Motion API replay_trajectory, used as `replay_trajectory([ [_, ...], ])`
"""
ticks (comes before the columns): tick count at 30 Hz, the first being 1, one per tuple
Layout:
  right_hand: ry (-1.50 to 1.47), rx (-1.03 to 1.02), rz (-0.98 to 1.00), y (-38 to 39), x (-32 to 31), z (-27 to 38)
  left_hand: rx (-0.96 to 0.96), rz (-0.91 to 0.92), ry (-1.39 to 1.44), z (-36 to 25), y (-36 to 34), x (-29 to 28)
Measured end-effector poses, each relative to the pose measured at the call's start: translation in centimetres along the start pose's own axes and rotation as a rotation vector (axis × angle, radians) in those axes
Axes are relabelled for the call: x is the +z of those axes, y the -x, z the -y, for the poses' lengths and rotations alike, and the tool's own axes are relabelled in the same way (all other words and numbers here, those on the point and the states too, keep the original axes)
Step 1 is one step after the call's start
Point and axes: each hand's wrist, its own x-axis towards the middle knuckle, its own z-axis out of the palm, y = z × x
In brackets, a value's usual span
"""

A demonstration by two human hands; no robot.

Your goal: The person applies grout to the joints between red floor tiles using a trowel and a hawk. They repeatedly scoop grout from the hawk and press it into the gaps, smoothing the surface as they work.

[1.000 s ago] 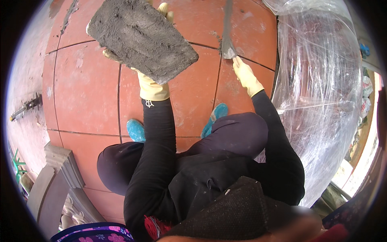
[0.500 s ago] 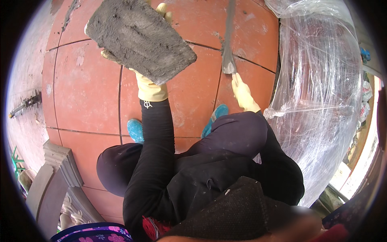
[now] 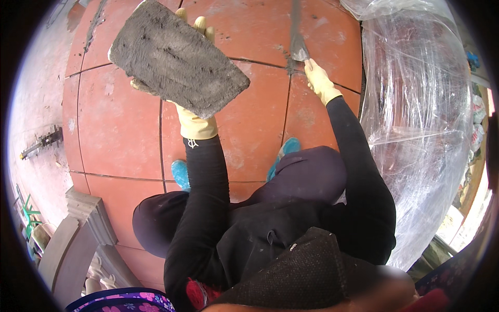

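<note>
Head view: upper left, left fingers (image 3: pixel 199 24) hold a board (image 3: pixel 110 53) of lumpy gray paste (image 3: pixel 176 60); upper right, right fingers (image 3: pixel 312 72) grip a flat scraper (image 3: pixel 299 50) on dusty red tiles (image 3: pixel 119 125).

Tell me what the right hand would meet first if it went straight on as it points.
Probably the grey mortar strip on the red tiles, just beyond the flat tool in the right hand; exact depth is unclear.
</note>
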Motion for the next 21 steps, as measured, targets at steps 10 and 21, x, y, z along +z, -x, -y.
replay_trajectory([
  [10,0.11,-0.012,0.046,4.2,2.0,-5.6,-0.022,0.023,-0.034,-0.1,-0.3,-1.4],
  [21,0.103,-0.011,0.1,8.7,2.7,-8.6,-0.034,0.028,-0.027,0.5,-0.5,-0.6],
])
